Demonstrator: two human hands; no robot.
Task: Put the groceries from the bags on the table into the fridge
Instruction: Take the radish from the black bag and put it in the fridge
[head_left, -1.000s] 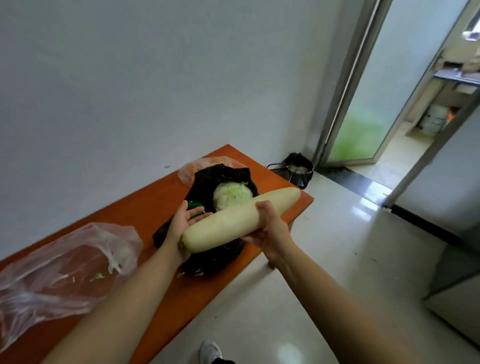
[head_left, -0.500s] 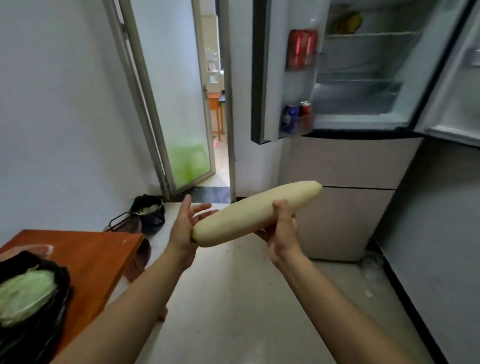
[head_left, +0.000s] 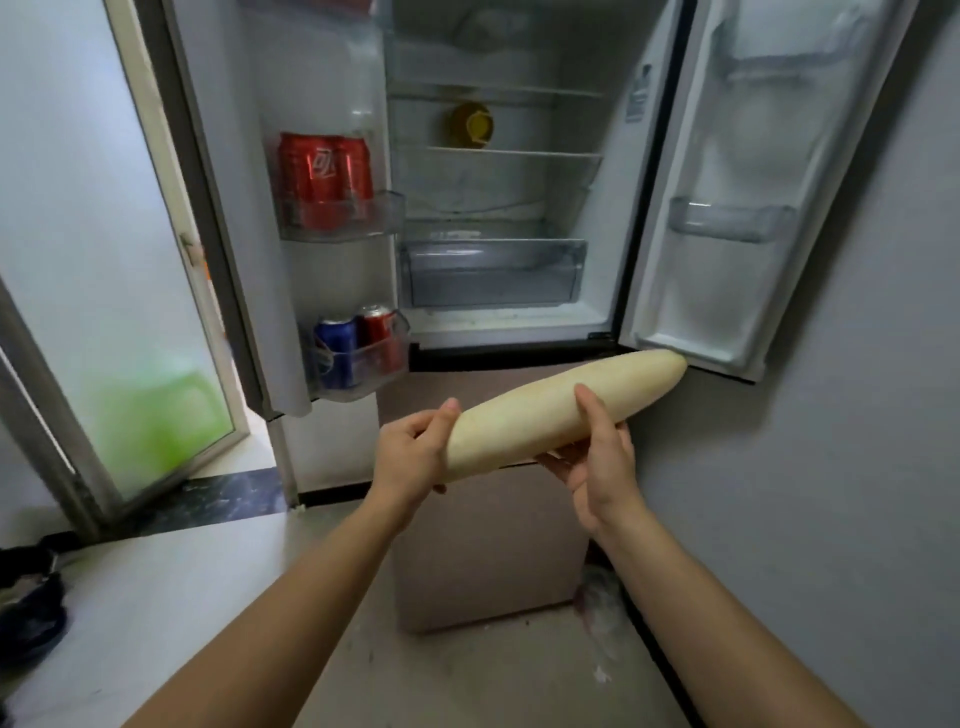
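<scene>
A long white radish lies across both my hands in front of the fridge, whose two upper doors stand open. My left hand cups the blunt near end. My right hand holds the middle from below, thumb on top. The far tip points up and right toward the lower corner of the right door. Inside are wire shelves and a clear drawer at the bottom. The table and bags are out of view.
The left door racks hold red cans and a blue and a red can. A yellow object sits on a shelf. The lower fridge drawers are closed. A glass door is left; a dark bag lies on the floor.
My view has swung from the table to the open fridge and come closer. The radish stays in both hands; my left hand went from open behind its end to cupping it.
</scene>
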